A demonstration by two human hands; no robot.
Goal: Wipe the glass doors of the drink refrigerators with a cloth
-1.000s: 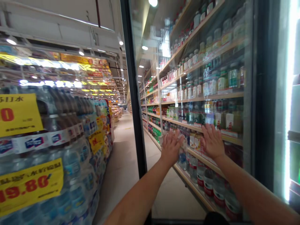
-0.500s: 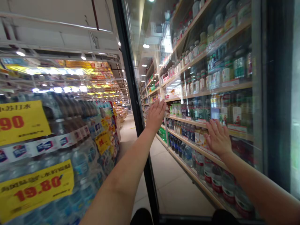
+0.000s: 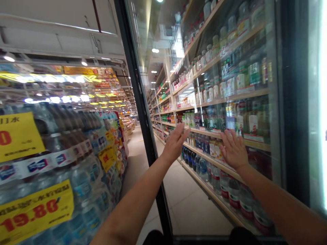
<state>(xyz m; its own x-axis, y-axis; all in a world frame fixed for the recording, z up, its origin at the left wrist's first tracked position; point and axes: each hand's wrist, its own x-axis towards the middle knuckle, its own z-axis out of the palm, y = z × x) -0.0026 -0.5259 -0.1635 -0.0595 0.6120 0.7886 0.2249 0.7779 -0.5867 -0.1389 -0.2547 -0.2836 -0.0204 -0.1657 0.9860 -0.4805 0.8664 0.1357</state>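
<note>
A glass cooler door with a black frame stands ajar before me. My right hand lies flat on the glass, fingers spread and pointing up. Near the door's free edge is my left hand, its fingers stretched out and a faint reflection beside them. Whether its fingertips touch the pane I cannot tell. Neither hand holds anything. Behind the glass, shelves of bottled drinks are visible, in part perhaps as a reflection.
On the left rise stacked packs of bottled water with yellow price signs. An aisle with a pale floor runs between the stacks and the door. A bright upright strip shows at the right edge.
My left hand has come down along the glass and turned slightly. The right hand stays on the pane. The view has shifted a little to the right.
</note>
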